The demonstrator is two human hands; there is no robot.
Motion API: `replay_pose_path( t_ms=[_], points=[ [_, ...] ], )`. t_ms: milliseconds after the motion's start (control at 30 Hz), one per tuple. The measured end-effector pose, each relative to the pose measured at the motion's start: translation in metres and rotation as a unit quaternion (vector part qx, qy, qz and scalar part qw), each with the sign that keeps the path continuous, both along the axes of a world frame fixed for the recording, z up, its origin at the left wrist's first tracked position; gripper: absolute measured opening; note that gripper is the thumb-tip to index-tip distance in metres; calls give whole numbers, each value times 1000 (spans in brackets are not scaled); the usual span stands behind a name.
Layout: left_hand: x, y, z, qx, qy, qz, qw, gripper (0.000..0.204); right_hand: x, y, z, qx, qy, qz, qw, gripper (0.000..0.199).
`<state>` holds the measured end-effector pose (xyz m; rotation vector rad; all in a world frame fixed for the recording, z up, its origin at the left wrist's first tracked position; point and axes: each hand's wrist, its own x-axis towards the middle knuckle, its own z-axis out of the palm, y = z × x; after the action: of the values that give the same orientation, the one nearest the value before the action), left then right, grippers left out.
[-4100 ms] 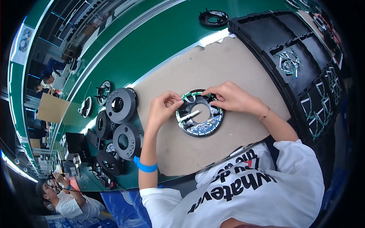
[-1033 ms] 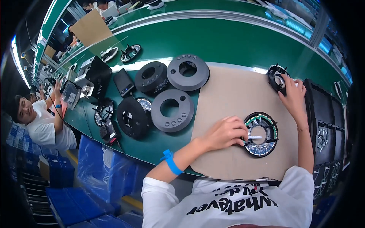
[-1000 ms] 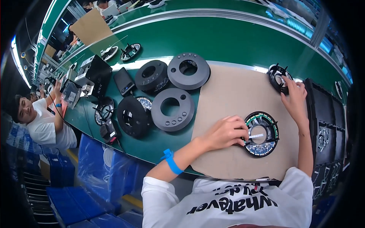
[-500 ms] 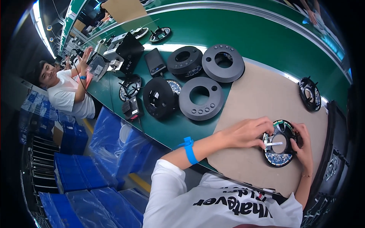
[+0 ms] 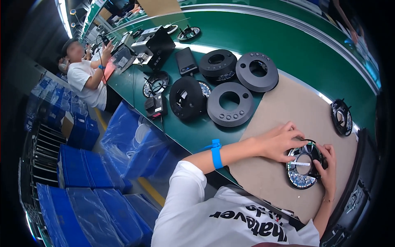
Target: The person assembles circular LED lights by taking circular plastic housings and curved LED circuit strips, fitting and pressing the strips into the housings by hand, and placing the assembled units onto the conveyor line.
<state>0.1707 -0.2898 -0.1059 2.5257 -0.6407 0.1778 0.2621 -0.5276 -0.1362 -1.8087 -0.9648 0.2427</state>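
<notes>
Gripping a round LED ring board (image 5: 303,169) from both sides: left hand (image 5: 279,142) curled over its near-left rim, right hand (image 5: 327,171) closed on the opposite rim, apparently pinning it flat against the tan mat (image 5: 284,111) on the worktop (image 5: 205,131), likely so it cannot spin. Lying beyond the left hand, well apart: three black ring housings (image 5: 229,103), seemingly staged within reach. Resting beyond the right hand: another small round board (image 5: 341,117).

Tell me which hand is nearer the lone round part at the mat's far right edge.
Right. The right hand lies just below that round part, at the ring board's right side; the left hand sits farther left.
</notes>
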Motion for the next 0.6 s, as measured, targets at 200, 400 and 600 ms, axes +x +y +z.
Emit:
replay_pose_path(
  t_ms=[200, 400, 600],
  points=[
    [5, -5, 0, 46, -23, 3, 999, 62, 1, -7, -3, -37, -41, -4, 998, 40],
    [11, -11, -5, 51, -32, 3, 998, 61, 1, -2, 1, -40, -76, -26, 996, 40],
    [11, -8, -6, 33, -37, 13, 999, 60, 16, -5, 10, -53, -77, 58, 994, 46]
  ],
)
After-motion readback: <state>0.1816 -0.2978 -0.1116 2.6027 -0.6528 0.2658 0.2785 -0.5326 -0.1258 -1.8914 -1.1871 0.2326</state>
